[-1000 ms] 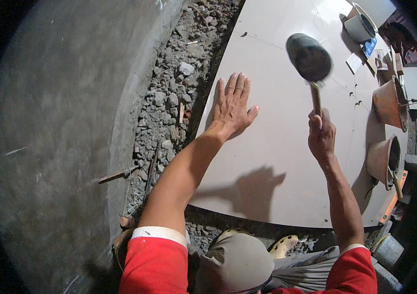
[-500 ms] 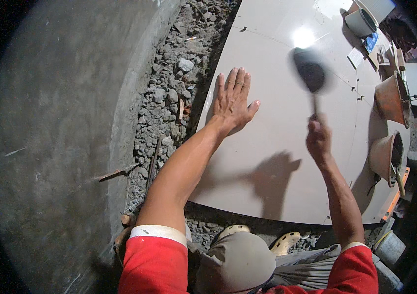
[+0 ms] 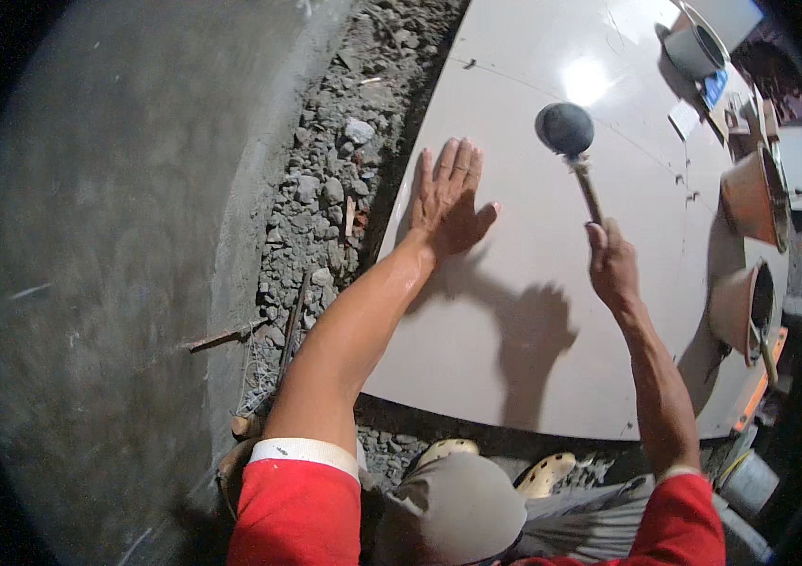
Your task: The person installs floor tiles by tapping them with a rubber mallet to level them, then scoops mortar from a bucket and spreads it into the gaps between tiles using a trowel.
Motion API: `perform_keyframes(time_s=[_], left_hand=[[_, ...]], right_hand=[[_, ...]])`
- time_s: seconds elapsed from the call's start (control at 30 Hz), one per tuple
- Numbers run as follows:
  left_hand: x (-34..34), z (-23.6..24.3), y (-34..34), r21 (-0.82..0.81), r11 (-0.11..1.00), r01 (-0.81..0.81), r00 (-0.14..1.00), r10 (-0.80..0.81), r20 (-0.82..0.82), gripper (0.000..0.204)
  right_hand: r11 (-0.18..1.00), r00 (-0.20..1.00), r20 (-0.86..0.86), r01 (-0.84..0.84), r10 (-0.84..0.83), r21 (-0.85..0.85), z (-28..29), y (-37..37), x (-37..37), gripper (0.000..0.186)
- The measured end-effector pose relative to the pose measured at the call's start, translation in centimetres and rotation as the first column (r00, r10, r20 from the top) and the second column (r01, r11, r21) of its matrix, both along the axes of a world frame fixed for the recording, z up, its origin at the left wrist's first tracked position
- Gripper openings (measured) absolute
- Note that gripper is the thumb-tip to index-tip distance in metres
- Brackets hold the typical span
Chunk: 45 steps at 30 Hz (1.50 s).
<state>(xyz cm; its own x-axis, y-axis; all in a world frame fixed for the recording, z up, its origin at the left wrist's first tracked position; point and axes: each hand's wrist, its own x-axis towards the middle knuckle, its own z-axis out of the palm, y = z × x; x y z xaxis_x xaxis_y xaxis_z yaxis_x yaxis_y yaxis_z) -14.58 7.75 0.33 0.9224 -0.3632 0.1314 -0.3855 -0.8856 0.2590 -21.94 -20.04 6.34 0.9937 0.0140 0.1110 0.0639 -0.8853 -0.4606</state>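
My left hand (image 3: pixel 449 200) lies flat on the glossy pale floor tiles (image 3: pixel 476 349), near their left edge, with its fingers stretched out. To the right of it, my right hand (image 3: pixel 614 264) grips the wooden handle of a rubber mallet (image 3: pixel 567 129). The mallet's round black head is raised over the tiles, slightly blurred. Its underside is hidden, so I cannot tell how far it hangs above the surface. Shadows of my arm and hand fall on the tile between my two forearms.
A grey wall (image 3: pixel 118 236) rises at the left, with a strip of rubble (image 3: pixel 325 208) between it and the tiles. Along the right stand mortar buckets (image 3: pixel 748 193), (image 3: pixel 735 300) and another bucket (image 3: pixel 693 47). An orange spirit level (image 3: pixel 755 389) lies near the front right.
The mallet head has swung to the left and a little nearer to me. My left hand stays flat at almost the same place on the tile.
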Motion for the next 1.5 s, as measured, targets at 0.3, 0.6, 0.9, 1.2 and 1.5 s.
perform_keyframes(time_s=[0.3, 0.6, 0.9, 1.2, 1.5], left_hand=[[0.3, -0.6, -0.1, 0.000, 0.999, 0.032, 0.999, -0.032, -0.037, 0.087], [13.8, -1.1, -6.0, 0.020, 1.000, 0.003, 0.998, -0.005, 0.060, 0.078], [15.9, -1.4, -6.7, -0.050, 0.999, -0.012, 0.997, 0.015, 0.071, 0.072], [15.8, -1.7, -6.6, -0.023, 0.999, -0.022, 0.995, 0.024, 0.092, 0.067], [16.1, -2.0, -6.6, -0.040, 0.999, -0.011, 0.994, 0.015, 0.105, 0.067]], right_hand=[[0.994, 0.941, -0.324, 0.110, -0.101, 0.009, -2.5, -3.2, -3.1, 0.032], [0.978, 0.970, -0.196, 0.106, -0.141, -0.180, -5.3, -2.7, -5.8, 0.028], [0.999, 0.960, -0.277, 0.050, -0.049, -0.002, -1.5, -2.7, -4.0, 0.034], [0.966, 0.998, -0.034, -0.038, 0.049, 0.257, 1.0, -1.8, -1.7, 0.047], [0.708, 0.989, 0.087, 0.022, -0.118, 0.705, 4.3, -2.9, -0.7, 0.047]])
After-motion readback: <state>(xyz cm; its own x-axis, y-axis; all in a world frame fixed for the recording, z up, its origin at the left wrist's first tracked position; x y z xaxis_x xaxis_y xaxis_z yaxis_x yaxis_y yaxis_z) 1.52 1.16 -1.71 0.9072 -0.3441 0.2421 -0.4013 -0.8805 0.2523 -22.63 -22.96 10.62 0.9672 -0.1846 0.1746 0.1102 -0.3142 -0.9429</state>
